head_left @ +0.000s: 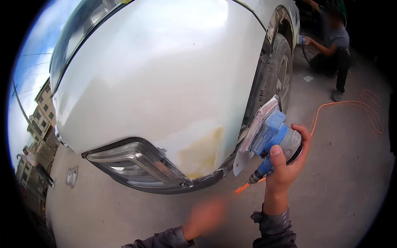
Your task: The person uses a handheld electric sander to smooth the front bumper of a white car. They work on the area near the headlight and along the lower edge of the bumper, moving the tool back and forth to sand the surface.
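Observation:
My right hand [289,161] is wrapped round a blue air sander [271,128], held up beside the car's front corner. Its flat rectangular pad is tilted and faces the car. A pale sheet [242,162] hangs from the pad's lower end. An orange hose [244,188] joins the sander's lower fitting. My left hand [206,215] is smeared by motion, low in front of the headlight [132,165], so its fingers cannot be made out. On the pale car panel [157,91], a yellowish sanded patch [202,153] lies just above the dark lower edge.
Behind the sander is the front wheel [281,70]. At the far right a person [333,45] crouches by the car with a tool in hand. More orange hose [347,102] loops over the concrete floor [331,182]. Another person [37,165] stands far left near a pale object [72,176].

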`<action>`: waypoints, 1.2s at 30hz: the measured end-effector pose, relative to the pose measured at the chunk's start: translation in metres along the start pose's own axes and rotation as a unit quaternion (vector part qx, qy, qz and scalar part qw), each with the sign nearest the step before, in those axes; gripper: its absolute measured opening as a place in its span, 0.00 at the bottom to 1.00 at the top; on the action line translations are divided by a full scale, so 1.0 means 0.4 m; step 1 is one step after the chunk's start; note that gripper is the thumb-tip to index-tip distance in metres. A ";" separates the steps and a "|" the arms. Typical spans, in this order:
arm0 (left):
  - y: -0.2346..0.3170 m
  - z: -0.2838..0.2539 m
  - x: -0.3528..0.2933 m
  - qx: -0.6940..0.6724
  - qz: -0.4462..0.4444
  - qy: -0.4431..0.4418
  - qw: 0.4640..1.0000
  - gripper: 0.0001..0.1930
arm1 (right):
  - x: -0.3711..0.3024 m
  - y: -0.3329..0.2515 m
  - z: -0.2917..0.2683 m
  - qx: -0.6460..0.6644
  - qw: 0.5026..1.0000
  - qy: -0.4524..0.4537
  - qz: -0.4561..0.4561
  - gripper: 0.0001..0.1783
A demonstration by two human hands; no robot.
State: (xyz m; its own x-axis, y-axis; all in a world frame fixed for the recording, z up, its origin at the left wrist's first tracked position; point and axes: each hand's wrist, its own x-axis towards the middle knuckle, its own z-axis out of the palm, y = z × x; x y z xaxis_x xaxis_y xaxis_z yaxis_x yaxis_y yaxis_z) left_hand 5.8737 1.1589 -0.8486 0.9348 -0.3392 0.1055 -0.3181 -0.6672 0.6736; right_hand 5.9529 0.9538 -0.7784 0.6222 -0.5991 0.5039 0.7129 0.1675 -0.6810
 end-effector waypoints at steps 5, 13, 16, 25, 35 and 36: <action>0.109 0.004 0.074 0.019 0.100 0.092 0.991 0.15 | -0.030 -0.010 0.033 -0.019 0.999 -0.024 0.017 0.32; 0.199 0.012 0.089 -0.074 -0.001 0.089 0.993 0.29 | -0.045 -0.044 0.056 -0.078 0.996 -0.023 0.027 0.33; 0.170 -0.003 0.091 -0.139 0.026 0.069 0.988 0.32 | -0.065 -0.078 0.083 -0.134 0.988 -0.055 0.046 0.35; 0.148 -0.094 0.073 -0.155 0.088 0.060 0.982 0.37 | -0.160 -0.031 0.135 -0.189 0.979 -0.067 -0.033 0.39; 0.029 -0.077 0.064 -0.042 0.204 0.063 0.976 0.29 | -0.205 -0.041 0.182 -0.313 0.927 -0.121 -0.169 0.38; 0.036 -0.077 0.069 -0.049 0.189 0.064 0.979 0.28 | -0.203 -0.047 0.191 -0.317 0.926 -0.121 -0.167 0.38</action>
State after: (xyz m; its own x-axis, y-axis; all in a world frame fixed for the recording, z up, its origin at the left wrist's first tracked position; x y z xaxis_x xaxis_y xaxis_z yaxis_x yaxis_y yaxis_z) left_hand 5.8996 1.1603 -0.8136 0.7677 -0.4585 0.4477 -0.6339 -0.4408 0.6355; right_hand 5.9138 1.0591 -0.7660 0.5105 -0.3292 0.7944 0.5925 -0.5348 -0.6024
